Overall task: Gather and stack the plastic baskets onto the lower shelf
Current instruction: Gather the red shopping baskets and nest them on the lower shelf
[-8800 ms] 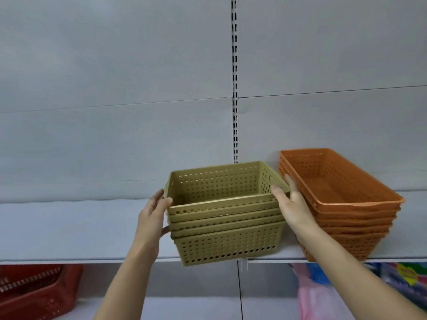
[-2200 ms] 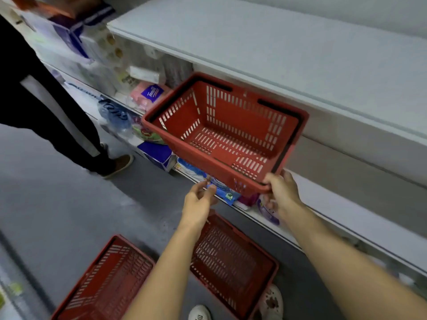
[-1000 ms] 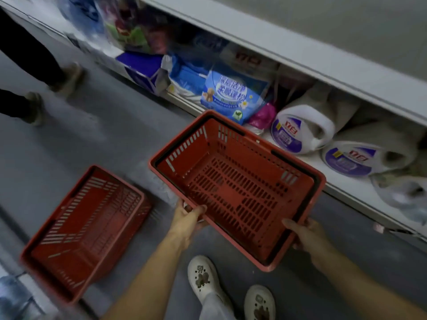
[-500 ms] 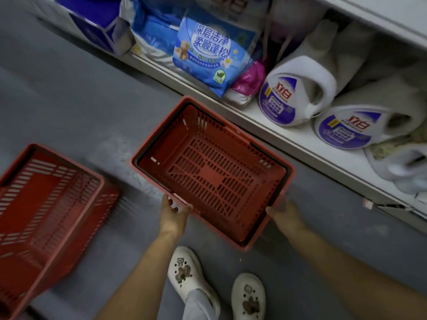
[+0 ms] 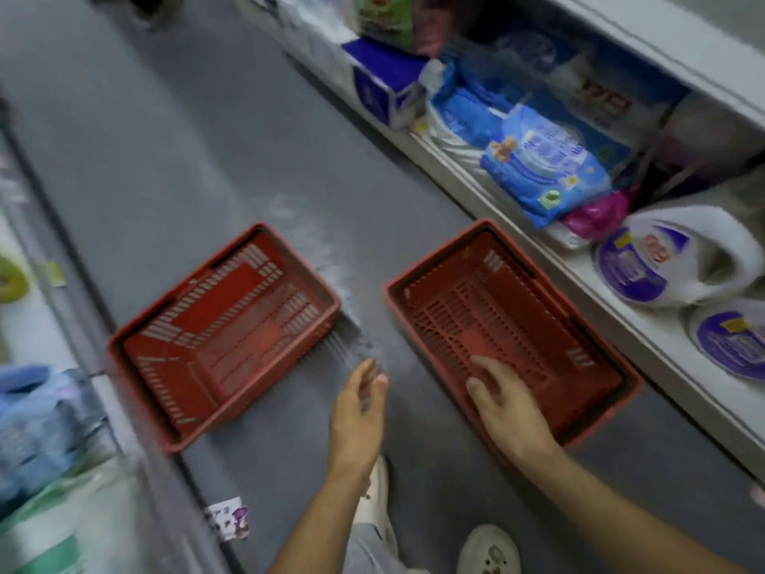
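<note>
Two red baskets sit on the grey floor, the left basket well apart from the right basket. My left hand and right hand are open, holding nothing.

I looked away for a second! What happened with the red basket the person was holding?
The red basket went down onto the floor beside the bottom shelf, apparently onto another red basket. Both hands let go: the left hand hangs open between the baskets, and the right hand is open over the near rim. The other red basket remains on the floor.
</note>
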Tool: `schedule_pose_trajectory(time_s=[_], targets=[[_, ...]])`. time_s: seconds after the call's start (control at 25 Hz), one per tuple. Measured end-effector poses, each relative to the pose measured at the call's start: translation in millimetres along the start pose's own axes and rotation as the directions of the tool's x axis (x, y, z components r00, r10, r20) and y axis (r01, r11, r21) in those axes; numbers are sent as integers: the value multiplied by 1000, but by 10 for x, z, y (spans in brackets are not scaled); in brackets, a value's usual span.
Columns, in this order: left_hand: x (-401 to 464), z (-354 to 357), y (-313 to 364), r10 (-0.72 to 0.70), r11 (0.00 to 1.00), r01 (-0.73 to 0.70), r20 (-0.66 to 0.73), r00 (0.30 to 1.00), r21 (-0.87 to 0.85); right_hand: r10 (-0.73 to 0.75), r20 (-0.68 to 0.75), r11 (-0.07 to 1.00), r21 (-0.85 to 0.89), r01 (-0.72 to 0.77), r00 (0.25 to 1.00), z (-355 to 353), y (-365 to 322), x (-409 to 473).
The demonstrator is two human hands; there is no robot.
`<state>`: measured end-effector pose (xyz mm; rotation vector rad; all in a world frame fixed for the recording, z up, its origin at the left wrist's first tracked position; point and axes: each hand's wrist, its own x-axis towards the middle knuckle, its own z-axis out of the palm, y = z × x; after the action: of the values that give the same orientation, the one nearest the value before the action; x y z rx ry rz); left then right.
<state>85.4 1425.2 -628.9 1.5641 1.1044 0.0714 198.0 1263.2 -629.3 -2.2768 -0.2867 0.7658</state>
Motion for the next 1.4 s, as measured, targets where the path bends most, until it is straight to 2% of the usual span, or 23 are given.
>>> schedule_pose_trajectory(time_s=[0.12, 0.24, 0.4, 0.56, 0.64, 0.72, 0.84, 1.04, 1.16, 1.28, 1.4], targets=[[139, -752, -239, 3, 1000, -4, -159, 987, -9, -110, 112, 990, -76, 119, 988, 439, -552, 191], [440, -1476, -654, -27, 1000, 23, -315, 949, -16, -156, 213, 976, -115, 183, 964, 978, -980, 570], [1047, -2221, -1476, -61, 984, 136, -504, 862, 114, -268, 225, 935, -175, 309, 937, 1752, -1285, 1324], [1431, -2575, -2287, -80, 908, 304, -593, 801, 288, -278, 269, 908, -241, 344, 922, 2298, -1267, 1939], [1524, -2654, -2528, -132, 910, 340, -614, 778, 235, -317, 291, 893, -230, 388, 903, 2493, -990, 2291], [1590, -2678, -2664, -210, 945, 317, -596, 775, 78, -314, 290, 898, -219, 382, 904, 2589, -883, 2443], [1611, -2632, -2707, -309, 950, 289, -526, 792, -123, -305, 251, 908, -214, 360, 918, 2647, -1051, 2374], [1286, -2641, -2326, -324, 946, 276, -533, 781, -170, -190, 277, 929, -260, 264, 942, 2502, -1163, 2143], [933, -2701, -1931, -256, 965, 179, -561, 787, -190, -181, 210, 947, -227, 228, 961, 2160, -1386, 1733], [676, -2804, -1513, -201, 978, 116, -627, 752, -174, -171, 44, 967, -183, 177, 984, 1789, -1596, 1393], [456, -2859, -909, -89, 996, 45, -697, 711, -81, -158, -169, 987, -39, 154, 973, 1283, -1725, 1098]])
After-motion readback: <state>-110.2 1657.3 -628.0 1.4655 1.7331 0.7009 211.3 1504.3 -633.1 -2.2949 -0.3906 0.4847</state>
